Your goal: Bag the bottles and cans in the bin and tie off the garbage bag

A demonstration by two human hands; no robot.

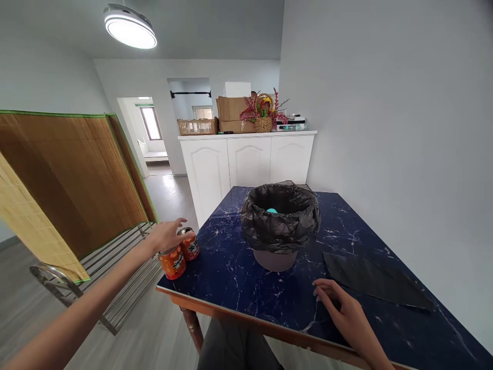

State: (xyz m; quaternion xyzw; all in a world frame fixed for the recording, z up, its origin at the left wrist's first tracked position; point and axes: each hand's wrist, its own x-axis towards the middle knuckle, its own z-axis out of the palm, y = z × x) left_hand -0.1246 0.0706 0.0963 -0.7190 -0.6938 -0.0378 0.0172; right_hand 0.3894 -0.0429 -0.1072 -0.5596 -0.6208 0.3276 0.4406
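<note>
My left hand (169,236) reaches over two orange drink cans at the table's left edge, fingers apart. The nearer can (173,264) stands under the palm, and the farther can (190,245) is beside my fingertips; whether I touch either one, I cannot tell. My right hand (341,306) rests at the front of the table, fingers loosely curved with a gap to the thumb and nothing held. In the middle stands a bin (275,260) lined with a black plastic bag (279,226) folded over its rim. Something turquoise (272,210) shows inside.
On the dark blue marbled table (223,277), a folded black bag (377,280) lies at right. A white cabinet (248,159) behind carries cardboard boxes and a flower basket (263,124). At left, a metal rack (127,262) stands below a hanging bamboo mat (77,174).
</note>
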